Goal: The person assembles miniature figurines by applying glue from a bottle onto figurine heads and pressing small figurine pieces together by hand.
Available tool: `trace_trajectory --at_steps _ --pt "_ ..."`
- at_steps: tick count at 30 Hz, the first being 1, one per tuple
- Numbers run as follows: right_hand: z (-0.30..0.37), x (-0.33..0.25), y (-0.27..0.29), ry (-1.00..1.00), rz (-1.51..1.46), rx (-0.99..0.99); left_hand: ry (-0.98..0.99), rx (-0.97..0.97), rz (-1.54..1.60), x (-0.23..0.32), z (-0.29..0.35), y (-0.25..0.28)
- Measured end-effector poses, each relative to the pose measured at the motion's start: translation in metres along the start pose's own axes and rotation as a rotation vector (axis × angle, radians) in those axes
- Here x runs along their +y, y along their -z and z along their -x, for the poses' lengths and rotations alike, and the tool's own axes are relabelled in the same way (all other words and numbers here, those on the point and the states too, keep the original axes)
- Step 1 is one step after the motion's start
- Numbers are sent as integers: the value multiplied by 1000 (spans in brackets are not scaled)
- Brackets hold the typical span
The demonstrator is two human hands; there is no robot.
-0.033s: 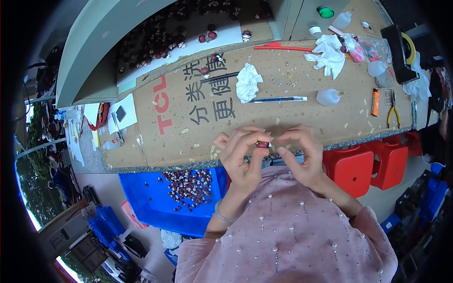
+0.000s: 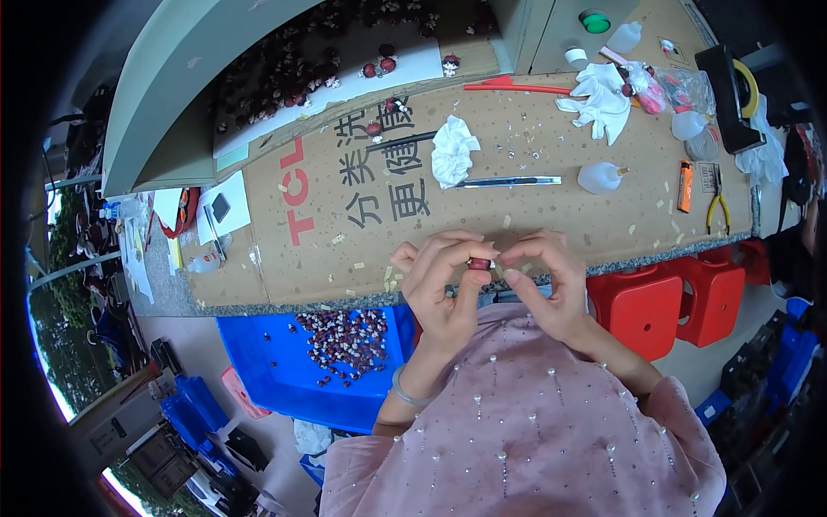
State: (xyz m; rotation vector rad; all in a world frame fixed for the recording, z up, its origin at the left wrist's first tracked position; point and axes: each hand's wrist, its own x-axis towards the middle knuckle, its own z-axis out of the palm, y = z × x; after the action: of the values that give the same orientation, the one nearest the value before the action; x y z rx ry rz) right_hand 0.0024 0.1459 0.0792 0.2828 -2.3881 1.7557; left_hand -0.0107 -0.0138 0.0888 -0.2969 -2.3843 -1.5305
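Between the thumb and forefinger of my left hand (image 2: 445,289) is a small dark-red and white figurine (image 2: 479,264), held just above the table's near edge. My right hand (image 2: 551,280) is close beside it on the right, its thumb and forefinger curved and apart. The right forefinger's tip comes near the figurine's right end; whether it touches cannot be told. Many similar small figurines (image 2: 347,340) lie heaped in a blue tray (image 2: 258,379) below the table edge at left.
Brown cardboard (image 2: 319,258) covers the table. On it are crumpled white tissue (image 2: 454,152), a pen (image 2: 510,182), a squeeze bottle (image 2: 600,178), white gloves (image 2: 596,102), an orange lighter (image 2: 685,187) and yellow-handled pliers (image 2: 718,202). A shelf (image 2: 164,103) stands behind; red stools (image 2: 637,314) are at right.
My right hand has shifted slightly left, its forefinger and thumb coming nearer to the figurine. My left hand has kept its place and its pinch.
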Motion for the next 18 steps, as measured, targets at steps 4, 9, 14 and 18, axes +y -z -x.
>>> trace_trajectory --at_steps 4,9,14,18 --pt "-2 0 -7 -121 -147 -98 -13 3 -22 -1 0 0" --pt "-9 1 -10 -90 -148 -121 -20 -8 -58 -3 0 1" --pt "-11 2 -12 -114 -152 -155 4 16 -72 -2 -3 1" --pt "-11 5 -14 -108 -168 -164 19 12 -70 -3 -2 0"
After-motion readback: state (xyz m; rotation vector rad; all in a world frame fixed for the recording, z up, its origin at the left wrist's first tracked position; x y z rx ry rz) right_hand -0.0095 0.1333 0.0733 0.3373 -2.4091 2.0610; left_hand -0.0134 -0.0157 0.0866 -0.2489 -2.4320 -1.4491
